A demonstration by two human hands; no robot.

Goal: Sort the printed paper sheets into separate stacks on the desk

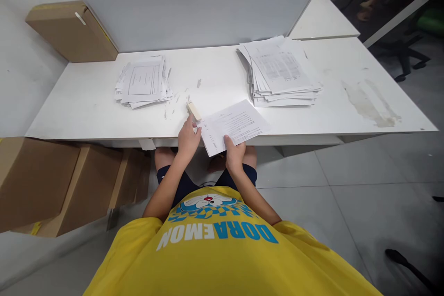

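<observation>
Just over the near edge of the desk, my right hand (235, 153) grips a printed paper sheet (237, 125) by its lower edge, thumb on top. The sheet lies tilted, and whether others are under it I cannot tell. At its upper left corner is a small cream stapler (193, 111). My left hand (188, 139) is closed around the stapler's near end, with the thumb by the paper's left edge. The fingers partly hide that end.
A low paper stack (142, 81) lies on the left of the white desk (204, 71); a taller, uneven paper stack (280, 69) lies right of centre. A cardboard box (74, 32) stands at the back left. More cardboard boxes (86, 185) sit below, left of my legs.
</observation>
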